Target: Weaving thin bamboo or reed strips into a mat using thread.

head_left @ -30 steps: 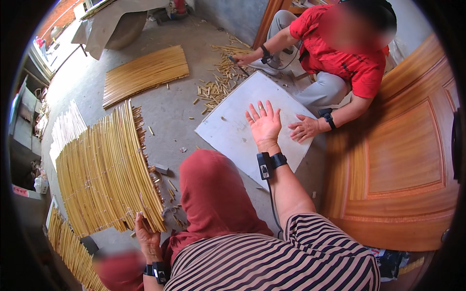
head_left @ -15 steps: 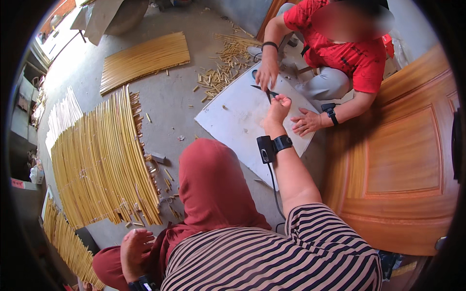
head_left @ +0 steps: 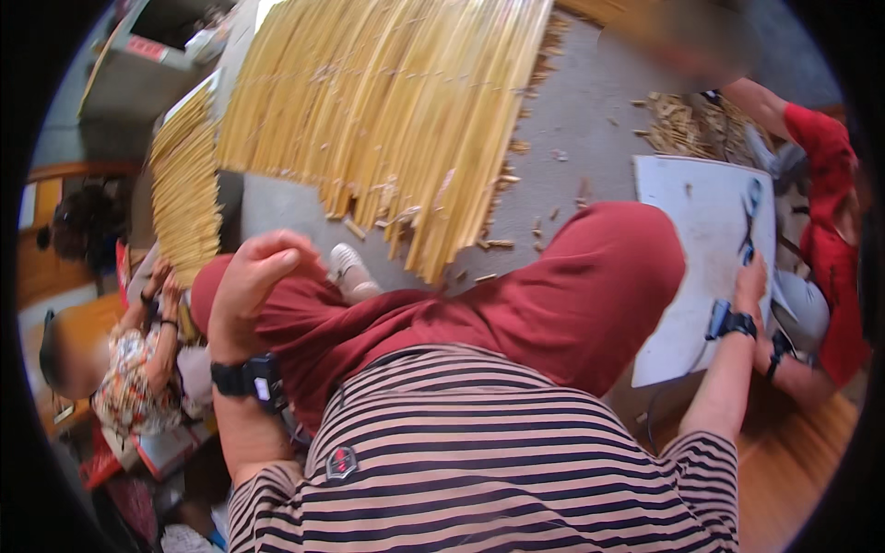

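My right hand [head_left: 751, 281] is closed at the lower end of dark-bladed scissors [head_left: 749, 221] with blue on their handles. They lie over a white board [head_left: 678, 276] on the right; motion blur hides how the fingers sit on them. Loosely curled, my left hand [head_left: 258, 276] hangs over my left knee with nothing visible in it. Beyond my knees lies a wide mat-like row of yellow sticks [head_left: 378, 101]. A co-worker in a red top [head_left: 820, 194] sits past the board, one forearm near my right wrist.
Short cut stick pieces [head_left: 682, 129] lie heaped behind the board, and more are scattered along the mat's edge. A narrower bundle of sticks [head_left: 184, 184] stands at the left. Another person in a patterned shirt [head_left: 143, 364] sits at the far left. A wooden panel [head_left: 793, 461] lies at lower right.
The view has swung left, bringing the person at far left into sight. The co-worker's hand has drawn away from the scissors, while my right hand stays at them.
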`<state>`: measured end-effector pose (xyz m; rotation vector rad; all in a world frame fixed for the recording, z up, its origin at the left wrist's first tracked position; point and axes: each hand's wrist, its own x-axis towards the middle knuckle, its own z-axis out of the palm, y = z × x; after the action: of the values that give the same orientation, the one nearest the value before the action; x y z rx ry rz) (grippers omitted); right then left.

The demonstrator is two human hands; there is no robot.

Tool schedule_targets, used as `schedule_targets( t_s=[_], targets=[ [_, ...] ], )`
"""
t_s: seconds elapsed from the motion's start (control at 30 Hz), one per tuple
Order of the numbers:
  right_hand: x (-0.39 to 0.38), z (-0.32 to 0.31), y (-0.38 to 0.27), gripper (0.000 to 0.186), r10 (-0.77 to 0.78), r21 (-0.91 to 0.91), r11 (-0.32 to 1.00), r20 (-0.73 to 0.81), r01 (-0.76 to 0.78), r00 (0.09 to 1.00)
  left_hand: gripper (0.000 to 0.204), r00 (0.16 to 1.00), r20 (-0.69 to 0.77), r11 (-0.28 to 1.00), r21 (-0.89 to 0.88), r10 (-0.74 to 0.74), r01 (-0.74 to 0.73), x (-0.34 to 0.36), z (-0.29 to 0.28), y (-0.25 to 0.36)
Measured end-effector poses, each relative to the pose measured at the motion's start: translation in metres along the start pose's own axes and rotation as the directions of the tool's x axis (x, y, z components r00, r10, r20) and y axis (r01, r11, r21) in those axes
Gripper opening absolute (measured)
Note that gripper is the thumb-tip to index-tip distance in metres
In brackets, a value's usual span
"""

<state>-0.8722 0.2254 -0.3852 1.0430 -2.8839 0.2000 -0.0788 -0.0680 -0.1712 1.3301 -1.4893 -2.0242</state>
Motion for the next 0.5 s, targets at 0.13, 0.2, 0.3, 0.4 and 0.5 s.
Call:
schedule_targets(
  t_s=[0.13, 0.2, 0.3, 0.4, 0.5],
  targets=[
    [0.022, -0.024, -0.027, 0.036, 0.034, 0.041, 0.998, 0.213, -0.044, 0.976, 0.017, 0.981, -0.189, 0.999, 0.013, 0.044, -0.042, 0.011, 0.023, -0.005],
    [0.013, -0.015, -0.054, 0.032, 0.107, 0.297, 0.924, 0.406, -0.242, 0.908, 0.016, 0.934, -0.315, 0.985, 0.058, 0.171, -0.161, 0.019, 0.035, -0.01],
    [-0.015, -0.02, -0.075, 0.026, 0.075, 0.577, 0.648, 0.601, -0.497, 0.796, 0.017, 0.916, -0.342, 0.977, 0.09, 0.211, -0.192, 0.047, 0.05, -0.034],
    [-0.05, -0.052, -0.134, 0.021, 0.003, 0.751, 0.449, 0.541, -0.485, 0.841, 0.025, 0.796, -0.16, 0.589, 0.758, 0.583, -0.28, 0.061, 0.069, -0.046],
    [-0.079, -0.099, -0.19, 0.013, -0.127, 0.953, 0.21, 0.25, -0.22, 0.96, 0.028, 0.72, -0.013, 0.244, 0.945, 0.694, -0.218, 0.066, 0.081, -0.05]
  ],
)
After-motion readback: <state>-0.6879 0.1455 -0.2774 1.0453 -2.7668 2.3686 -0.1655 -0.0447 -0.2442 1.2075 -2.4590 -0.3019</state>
